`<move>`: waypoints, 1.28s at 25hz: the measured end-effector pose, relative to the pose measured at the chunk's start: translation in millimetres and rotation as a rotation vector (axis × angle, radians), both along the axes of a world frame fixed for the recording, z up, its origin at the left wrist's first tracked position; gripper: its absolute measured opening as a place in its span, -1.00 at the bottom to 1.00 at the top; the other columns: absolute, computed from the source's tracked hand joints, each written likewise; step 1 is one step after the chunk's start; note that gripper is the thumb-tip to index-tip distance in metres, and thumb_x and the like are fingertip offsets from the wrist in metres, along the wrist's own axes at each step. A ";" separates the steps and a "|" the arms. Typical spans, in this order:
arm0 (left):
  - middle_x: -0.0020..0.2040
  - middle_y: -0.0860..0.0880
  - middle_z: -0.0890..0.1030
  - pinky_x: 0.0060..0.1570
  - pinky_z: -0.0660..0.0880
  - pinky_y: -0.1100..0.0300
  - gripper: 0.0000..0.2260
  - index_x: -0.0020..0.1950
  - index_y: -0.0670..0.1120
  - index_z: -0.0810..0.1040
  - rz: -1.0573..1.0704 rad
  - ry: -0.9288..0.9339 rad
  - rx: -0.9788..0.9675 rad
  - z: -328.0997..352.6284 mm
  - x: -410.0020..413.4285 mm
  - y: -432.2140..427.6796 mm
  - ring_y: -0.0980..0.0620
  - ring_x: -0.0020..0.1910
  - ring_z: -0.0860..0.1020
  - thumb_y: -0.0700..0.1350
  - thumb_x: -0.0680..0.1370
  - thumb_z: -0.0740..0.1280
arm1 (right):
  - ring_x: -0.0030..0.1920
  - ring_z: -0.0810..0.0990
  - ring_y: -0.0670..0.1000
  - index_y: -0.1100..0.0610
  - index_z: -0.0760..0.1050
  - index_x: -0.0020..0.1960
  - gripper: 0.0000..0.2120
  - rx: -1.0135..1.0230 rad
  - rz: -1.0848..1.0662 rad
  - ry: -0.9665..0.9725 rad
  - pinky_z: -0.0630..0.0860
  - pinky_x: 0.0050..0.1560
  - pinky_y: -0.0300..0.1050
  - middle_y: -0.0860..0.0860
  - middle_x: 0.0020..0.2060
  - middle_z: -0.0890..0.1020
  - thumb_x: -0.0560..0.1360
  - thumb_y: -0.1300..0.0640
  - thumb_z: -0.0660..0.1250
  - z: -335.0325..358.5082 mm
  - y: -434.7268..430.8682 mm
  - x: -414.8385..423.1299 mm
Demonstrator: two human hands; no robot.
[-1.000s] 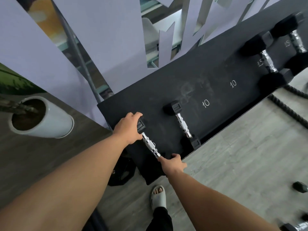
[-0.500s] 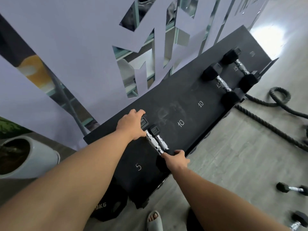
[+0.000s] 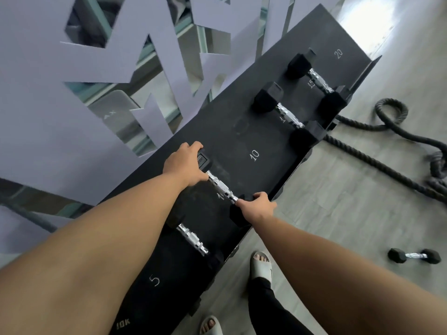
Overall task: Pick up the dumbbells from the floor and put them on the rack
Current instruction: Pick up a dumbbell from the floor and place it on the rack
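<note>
Black rack (image 3: 271, 131): both hands grip dumbbell (image 3: 219, 186) ends.

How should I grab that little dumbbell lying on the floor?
Grip the floor dumbbell by its shiny middle bar, coming straight down from above. It lies flat with both black ends resting on the floor, so the thin bar is probably raised a little, leaving room for fingers to curl under.

You've got four black hex-head, chrome-handled dumbbells (image 3: 219, 187) lying crosswise on the black flat-topped rack (image 3: 266, 131) w/ white weight nos. A fifth, small one (image 3: 414, 256) lies on the floor, well apart.
</note>
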State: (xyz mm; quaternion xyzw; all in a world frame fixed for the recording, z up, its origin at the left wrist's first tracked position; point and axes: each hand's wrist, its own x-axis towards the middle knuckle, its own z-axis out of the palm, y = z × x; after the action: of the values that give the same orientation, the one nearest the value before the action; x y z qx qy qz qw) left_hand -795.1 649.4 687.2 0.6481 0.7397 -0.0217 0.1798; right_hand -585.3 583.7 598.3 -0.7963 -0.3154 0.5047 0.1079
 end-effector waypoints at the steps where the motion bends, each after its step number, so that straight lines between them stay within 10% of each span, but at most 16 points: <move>1: 0.17 -0.04 0.47 -0.22 0.46 0.06 -0.26 0.41 0.10 0.37 0.003 0.007 -0.003 -5.3 8.3 15.6 -0.13 -0.13 0.50 0.11 0.30 0.60 | 0.18 0.51 0.22 0.01 0.37 0.36 -0.33 -0.007 0.006 0.000 0.57 0.23 0.12 0.14 0.31 0.29 0.33 -0.16 0.48 -4.9 14.7 8.8; 19: 0.21 -0.06 0.43 -0.16 0.43 0.03 -0.28 0.43 0.08 0.31 -0.021 0.019 -0.076 -78.9 111.3 165.1 -0.10 -0.09 0.47 0.11 0.38 0.58 | 0.09 0.57 0.24 0.04 0.33 0.22 -0.45 -0.014 -0.017 -0.079 0.59 0.19 0.14 0.10 0.18 0.29 0.37 -0.07 0.51 -62.8 160.6 110.9; 27: 0.45 -0.04 0.37 0.04 0.52 -0.04 -0.19 0.61 0.09 0.10 -0.138 0.059 -0.085 -70.0 110.4 154.9 -0.14 0.29 0.47 0.18 0.50 0.47 | 0.20 0.52 0.27 0.10 0.31 0.38 -0.30 -0.004 -0.015 -0.144 0.50 0.22 0.08 0.16 0.32 0.31 0.40 -0.17 0.52 -61.8 158.4 119.4; 32: 0.20 0.08 0.55 -0.15 0.44 0.08 -0.58 0.34 0.12 0.45 -0.210 0.095 0.021 -21.6 92.0 122.9 0.00 0.08 0.54 0.21 0.53 0.38 | 0.31 0.42 0.25 0.05 0.38 0.37 -0.48 0.125 0.148 -0.279 0.44 0.24 0.07 0.15 0.34 0.38 0.49 -0.14 0.37 -17.8 157.4 133.2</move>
State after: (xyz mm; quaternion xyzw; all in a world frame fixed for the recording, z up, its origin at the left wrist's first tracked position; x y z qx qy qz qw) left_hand -703.0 772.3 665.6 0.7220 0.6757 -0.0632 0.1342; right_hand -452.0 741.1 580.5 -0.8250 -0.4158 0.3753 0.0748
